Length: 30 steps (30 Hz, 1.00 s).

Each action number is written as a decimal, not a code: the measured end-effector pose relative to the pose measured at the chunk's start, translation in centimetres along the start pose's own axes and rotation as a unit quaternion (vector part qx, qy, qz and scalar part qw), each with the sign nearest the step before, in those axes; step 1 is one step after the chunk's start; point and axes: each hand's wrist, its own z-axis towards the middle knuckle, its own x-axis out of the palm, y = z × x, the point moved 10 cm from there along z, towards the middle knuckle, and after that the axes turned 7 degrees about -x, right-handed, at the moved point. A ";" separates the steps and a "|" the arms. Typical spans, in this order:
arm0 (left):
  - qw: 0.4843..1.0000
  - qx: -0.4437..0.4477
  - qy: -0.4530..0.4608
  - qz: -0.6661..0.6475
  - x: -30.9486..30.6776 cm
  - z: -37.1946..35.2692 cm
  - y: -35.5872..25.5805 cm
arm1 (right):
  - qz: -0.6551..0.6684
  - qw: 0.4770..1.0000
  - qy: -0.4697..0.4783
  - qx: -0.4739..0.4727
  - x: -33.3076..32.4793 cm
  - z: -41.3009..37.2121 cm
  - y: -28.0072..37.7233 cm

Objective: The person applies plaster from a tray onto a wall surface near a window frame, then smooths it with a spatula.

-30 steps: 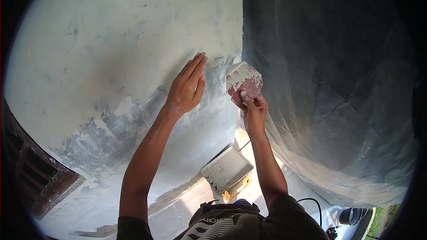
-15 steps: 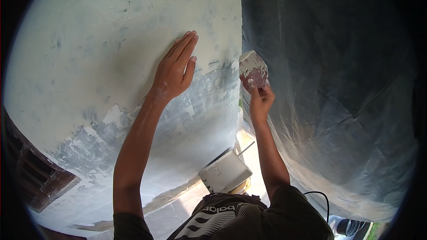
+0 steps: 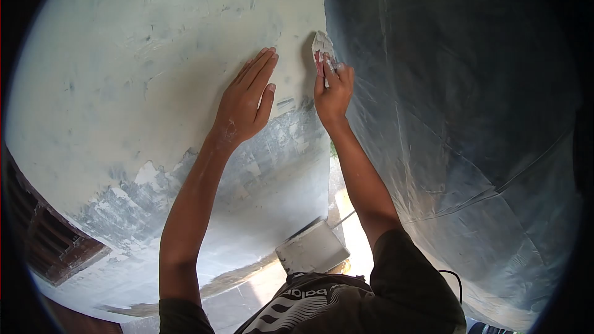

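My left hand [image 3: 244, 104] lies flat against the wall [image 3: 179, 43], fingers stretched out together and pointing up, the thumb slightly apart. White putty streaks mark its wrist. In my right hand [image 3: 334, 94] is a putty scraper [image 3: 320, 44], reddish and caked with whitish putty, gripped between thumb and fingers. It is seen nearly edge-on, up at the wall's right-hand edge. Smooth cream putty covers the upper wall, while a patchy grey band [image 3: 291, 133] runs below both hands.
Dark translucent plastic sheeting [image 3: 470, 124] hangs along the right side. A putty-smeared, pale rectangular container [image 3: 314, 248] stands low, just in front of my body. At the lower left is a brown slatted wooden frame [image 3: 52, 235]. A black cable [image 3: 456, 279] loops beside my right sleeve.
My right hand has moved up and left with the scraper, from beside the sheeting to the wall's edge, turning the scraper nearly edge-on. My left hand stays in place.
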 end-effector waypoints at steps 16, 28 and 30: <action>1.000 -0.002 0.017 -0.012 0.2 -0.5 0.6 | 0.081 0.997 0.009 -0.013 -0.4 -2.8 3.4; 1.000 0.004 0.001 -0.021 -1.3 -1.6 1.0 | 0.024 0.998 0.056 0.006 2.5 -5.6 6.3; 1.000 0.001 0.004 -0.022 -1.5 -1.9 1.2 | 0.090 0.993 0.073 0.010 1.3 -7.1 7.2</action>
